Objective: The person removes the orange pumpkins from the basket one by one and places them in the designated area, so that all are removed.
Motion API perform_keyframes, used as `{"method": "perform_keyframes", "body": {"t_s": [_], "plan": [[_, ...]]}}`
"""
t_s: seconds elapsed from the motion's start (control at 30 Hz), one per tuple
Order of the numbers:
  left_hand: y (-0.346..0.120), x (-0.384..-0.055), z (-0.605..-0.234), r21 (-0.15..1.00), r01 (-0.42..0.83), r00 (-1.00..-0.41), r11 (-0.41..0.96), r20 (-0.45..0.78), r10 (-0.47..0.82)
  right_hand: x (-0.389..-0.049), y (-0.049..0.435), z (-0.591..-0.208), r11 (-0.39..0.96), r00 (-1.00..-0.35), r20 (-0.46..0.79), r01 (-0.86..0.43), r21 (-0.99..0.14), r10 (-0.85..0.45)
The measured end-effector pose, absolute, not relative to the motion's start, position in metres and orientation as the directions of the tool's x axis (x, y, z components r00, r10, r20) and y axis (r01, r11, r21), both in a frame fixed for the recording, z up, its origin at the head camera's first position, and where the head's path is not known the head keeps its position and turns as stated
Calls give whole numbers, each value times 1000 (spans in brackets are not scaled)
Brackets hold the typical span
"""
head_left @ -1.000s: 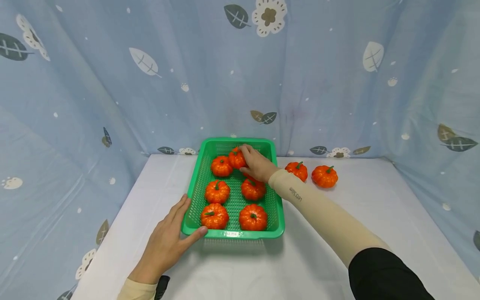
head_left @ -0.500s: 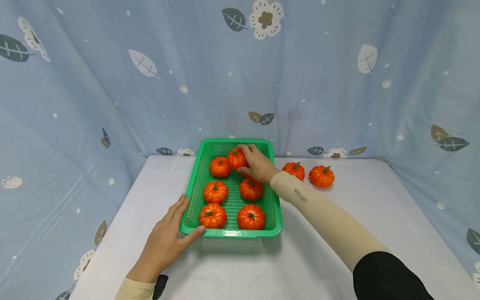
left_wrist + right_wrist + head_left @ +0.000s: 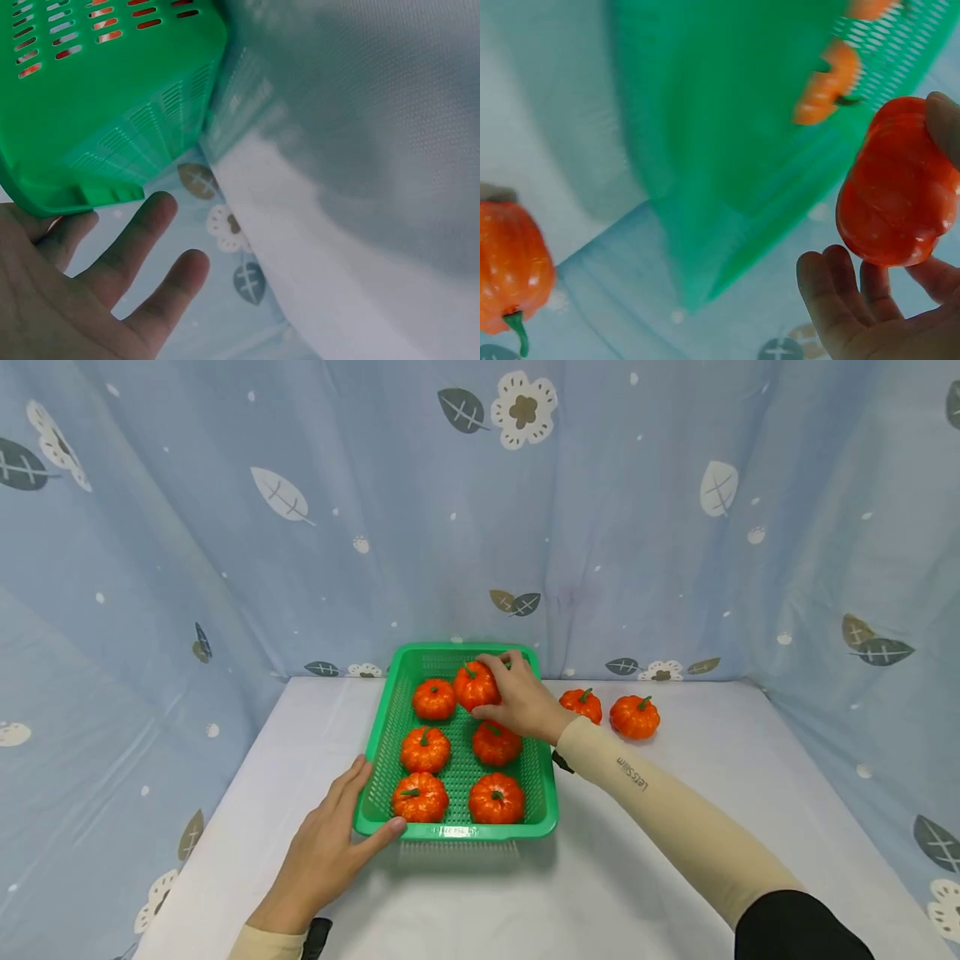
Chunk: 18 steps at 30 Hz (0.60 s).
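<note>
A green plastic basket (image 3: 551, 777) with perforated walls holds several small orange-red pumpkins, such as one at the front right (image 3: 497, 798) and one at the front left (image 3: 421, 797). My right hand (image 3: 525, 697) grips another pumpkin (image 3: 897, 184) between thumb and fingers, raised over the basket's back part. In the right wrist view that pumpkin shows its smooth, ribbed red side. My left hand (image 3: 322, 852) lies at the basket's front left corner, fingers along the left side and thumb at the front rim. From the left wrist view, its fingers (image 3: 135, 244) are spread and nearly straight below the rim.
Two more pumpkins stand on the white tabletop (image 3: 645, 827) right of the basket, one partly behind the right forearm (image 3: 580, 703) and one farther right (image 3: 634, 717). A blue patterned curtain (image 3: 420, 527) hangs behind the table and along its sides.
My right hand has risen a little with the pumpkin, uncovering more of the pumpkin below it. The left hand keeps its place at the basket corner. The head view has shifted slightly.
</note>
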<state>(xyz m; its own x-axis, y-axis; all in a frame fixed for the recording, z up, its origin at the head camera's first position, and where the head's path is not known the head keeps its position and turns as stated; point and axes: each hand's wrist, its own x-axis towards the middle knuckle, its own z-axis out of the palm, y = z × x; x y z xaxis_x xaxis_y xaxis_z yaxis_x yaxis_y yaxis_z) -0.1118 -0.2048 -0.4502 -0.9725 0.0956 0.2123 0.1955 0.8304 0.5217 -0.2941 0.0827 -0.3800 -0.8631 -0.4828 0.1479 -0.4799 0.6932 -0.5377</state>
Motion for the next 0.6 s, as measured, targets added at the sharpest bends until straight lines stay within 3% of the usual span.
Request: {"method": "perform_keyframes", "body": {"t_s": [0.33,0.6], "plan": [[-204,-114,-448,529,211,-968,822,229,101,-271,100,-349,603,-885,231,-448,-660,-405],[-205,-110,-449,536,203,-971,819,220,97,-260,128,-353,561,-875,278,-471,-681,-396]]}}
